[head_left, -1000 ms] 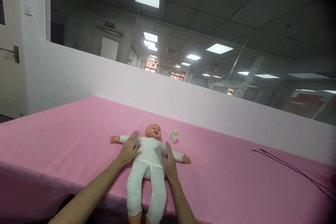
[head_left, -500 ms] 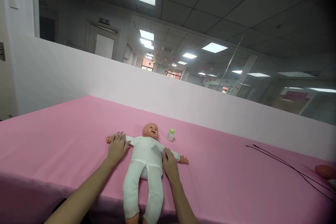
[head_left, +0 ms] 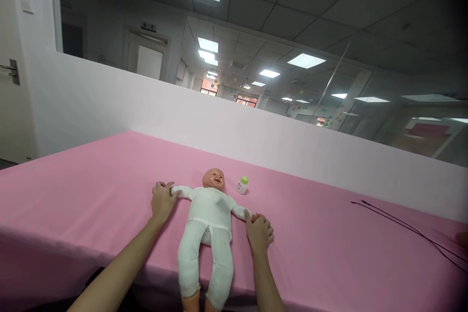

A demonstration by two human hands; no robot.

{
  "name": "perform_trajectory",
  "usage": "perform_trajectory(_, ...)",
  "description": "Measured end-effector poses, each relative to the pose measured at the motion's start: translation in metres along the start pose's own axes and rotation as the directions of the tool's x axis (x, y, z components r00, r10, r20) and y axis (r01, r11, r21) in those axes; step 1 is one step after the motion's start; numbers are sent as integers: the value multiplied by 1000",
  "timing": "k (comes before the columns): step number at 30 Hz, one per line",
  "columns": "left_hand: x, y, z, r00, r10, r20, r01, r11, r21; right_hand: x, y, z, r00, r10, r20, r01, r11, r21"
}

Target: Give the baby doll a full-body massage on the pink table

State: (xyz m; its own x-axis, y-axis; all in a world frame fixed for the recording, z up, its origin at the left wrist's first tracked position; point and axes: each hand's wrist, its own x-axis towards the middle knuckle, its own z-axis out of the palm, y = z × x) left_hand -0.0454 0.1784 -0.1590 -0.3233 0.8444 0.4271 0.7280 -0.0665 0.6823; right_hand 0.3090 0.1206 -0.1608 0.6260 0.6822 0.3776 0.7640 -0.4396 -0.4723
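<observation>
A baby doll (head_left: 210, 207) with a white cloth body lies on its back on the pink-covered table (head_left: 310, 253), its arms spread and its legs toward me. My left hand (head_left: 163, 202) is closed around the doll's hand and wrist on the left side, hiding that doll hand. On the right side, my right hand (head_left: 259, 233) grips the doll's other hand at the cuff, and a little of the doll's hand shows above my fingers. Just right of the doll's head stands a small clear bottle (head_left: 243, 185) with a green cap.
Thin black cables (head_left: 413, 229) run across the table at the right. A white half wall (head_left: 234, 129) with glass above borders the far side. A door with a metal handle (head_left: 13, 72) is at the left.
My right hand has moved from beside the doll's torso outward to its hand and closed on it. My left hand has gone from lying flat on the doll's forearm to gripping its hand.
</observation>
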Motion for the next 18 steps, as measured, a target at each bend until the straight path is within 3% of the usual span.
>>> perform_trajectory(3,2,3,6,991,-40,-124,-7,933,-359,5,1,-1,999,42,3,-42,981,191)
perform_trajectory(6,5,6,8,968,-168,-187,14,779,-627,9,2,2,999,41,7,-40,894,446)
perform_trajectory(11,8,10,4,929,-369,0,213,535,-818,13,-2,9,987,159,19,-114,615,780)
perform_trajectory(13,9,12,3,929,-356,99,266,458,-848,13,-5,10,985,148,91,-153,484,862)
perform_trajectory(15,8,17,3,947,-272,171,273,398,-876,13,-7,8,983,62,172,-183,383,905)
perform_trajectory(18,2,26,1,976,-38,215,214,378,-901,11,-8,-2,959,-95,266,-211,385,898)
